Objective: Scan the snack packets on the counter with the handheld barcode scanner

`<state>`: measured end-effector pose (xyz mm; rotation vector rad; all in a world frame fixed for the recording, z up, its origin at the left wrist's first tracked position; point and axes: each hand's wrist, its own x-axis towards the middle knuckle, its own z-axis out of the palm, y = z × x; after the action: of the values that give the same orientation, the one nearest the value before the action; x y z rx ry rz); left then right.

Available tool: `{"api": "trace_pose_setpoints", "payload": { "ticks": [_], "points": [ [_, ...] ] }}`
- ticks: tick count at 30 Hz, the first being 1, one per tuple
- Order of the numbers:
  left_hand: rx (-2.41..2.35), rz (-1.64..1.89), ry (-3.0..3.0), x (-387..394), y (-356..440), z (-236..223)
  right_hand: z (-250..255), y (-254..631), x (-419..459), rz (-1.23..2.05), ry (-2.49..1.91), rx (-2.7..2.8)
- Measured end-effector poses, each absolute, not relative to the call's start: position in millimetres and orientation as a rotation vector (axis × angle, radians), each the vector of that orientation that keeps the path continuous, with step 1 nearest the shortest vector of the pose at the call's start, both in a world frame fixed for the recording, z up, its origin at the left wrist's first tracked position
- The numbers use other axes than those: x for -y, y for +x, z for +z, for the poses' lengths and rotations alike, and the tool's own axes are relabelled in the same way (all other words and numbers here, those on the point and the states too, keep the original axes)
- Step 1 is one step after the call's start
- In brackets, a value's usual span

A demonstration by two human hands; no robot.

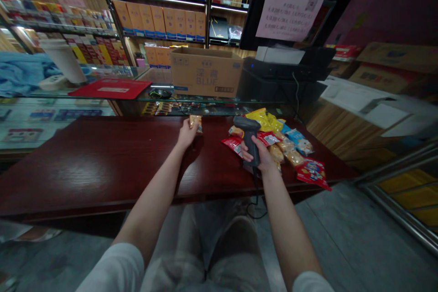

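1. While the left hand (186, 136) grips a small wrapped packet (196, 123) by its side, the right hand (263, 153) is closed round the handle of a dark scanner (252, 143).
2. Location: the small wrapped packet is at the far edge of the desk (102, 164), around mid-length. The scanner is over the snack pile towards the right end; a red packet (312, 172) lies at the near edge there.
3. Handling, small wrapped packet: judged light, its glossy film likely slippery and its contents liable to crumble. Recommended hold: opposite sides, light pinch, printed face uncovered.
4. Handling, scanner: judged rigid and moderately light, somewhat top-heavy. Recommended hold: full wrap of the handle below the head, clear of the cable (255, 185), which hangs past the near edge and could snag.
5. Handling, yellow packets (262, 119): apparently soft and puffed; take by a sealed end, without squeezing.
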<state>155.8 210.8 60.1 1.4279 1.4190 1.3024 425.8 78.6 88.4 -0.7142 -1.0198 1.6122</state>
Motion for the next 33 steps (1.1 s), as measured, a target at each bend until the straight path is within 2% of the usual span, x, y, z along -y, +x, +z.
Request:
{"api": "trace_pose_setpoints", "payload": {
  "ticks": [5, 11, 14, 17, 20, 25, 33],
  "points": [
    [-1.796, 0.762, 1.822, -212.3, 89.7, 68.7, 95.7, 449.2, -99.1, 1.628, -0.609, 1.015],
    [-2.096, 0.348, 1.97, -198.3, 46.9, 72.0, 83.6, 452.9, -96.6, 1.651, -0.443, 0.945],
    [-2.257, 0.427, 2.012, -188.1, 46.4, 74.7, 82.4, 452.1, -93.4, 1.635, -0.442, 0.923],
    [-2.44, 0.741, 2.031, -173.1, 63.8, 78.5, 82.5, 452.6, -92.3, 1.641, -0.422, 0.923],
    [-2.257, 0.98, 2.289, -155.6, 96.3, 77.3, 81.3, 455.2, -91.7, 1.658, -0.381, 0.933],
    [-1.662, 0.778, 2.799, -137.8, 138.3, 58.5, 76.6, 462.2, -89.4, 1.677, -0.366, 0.913],
    [-1.708, 0.828, 2.677, -130.6, 136.8, 55.5, 75.5, 465.1, -89.5, 1.711, -0.366, 0.872]
  ]
}}
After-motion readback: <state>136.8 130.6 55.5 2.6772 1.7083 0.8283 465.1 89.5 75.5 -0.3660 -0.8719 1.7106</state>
